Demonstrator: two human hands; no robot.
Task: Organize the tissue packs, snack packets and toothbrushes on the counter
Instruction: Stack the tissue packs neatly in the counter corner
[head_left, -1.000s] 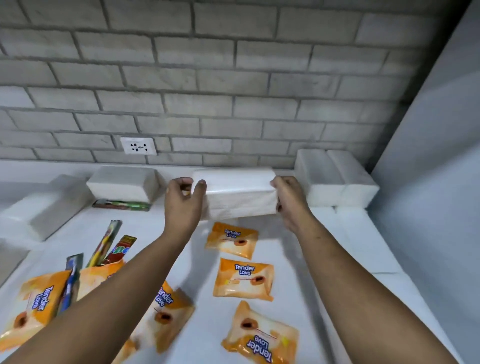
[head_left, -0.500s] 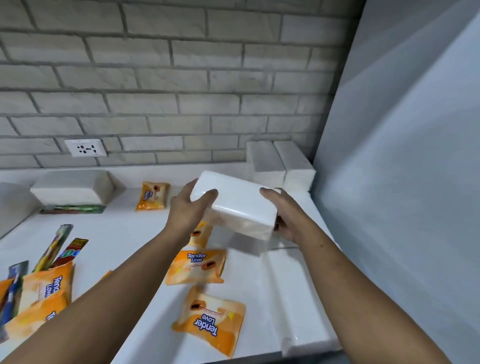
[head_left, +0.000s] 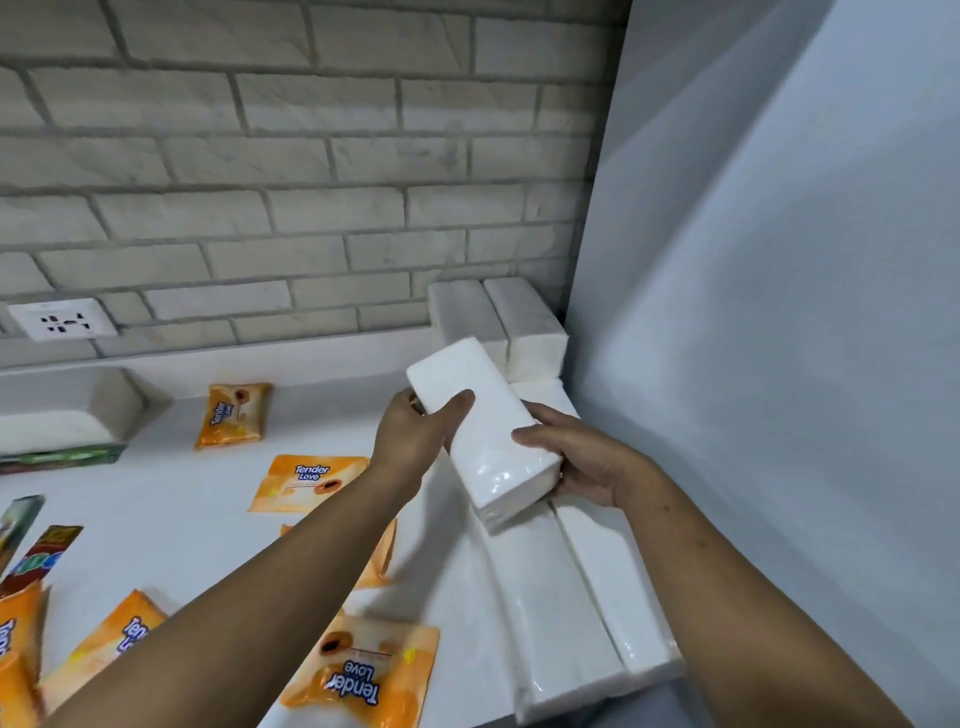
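A white tissue pack (head_left: 483, 431) is held in the air above the counter's right side, turned lengthwise away from me. My left hand (head_left: 415, 439) grips its far left end. My right hand (head_left: 576, 465) grips its near right end. Below it two tissue packs (head_left: 582, 613) lie side by side along the right wall. Two more tissue packs (head_left: 498, 322) stand in the back right corner. Orange Tender Love snack packets (head_left: 306, 483) lie scattered over the white counter (head_left: 171, 499). Toothbrush packs (head_left: 36, 551) show at the left edge.
Another tissue pack (head_left: 62, 410) lies at the back left on a green toothbrush pack (head_left: 62, 458). A wall socket (head_left: 62, 319) sits in the brick wall. A plain grey wall (head_left: 779, 364) closes off the right side. The counter's front edge runs at the lower right.
Both hands lifted the tissue pack from the back of the counter, carried it right and turned it lengthwise over the packs by the right wall. My view has swung right.
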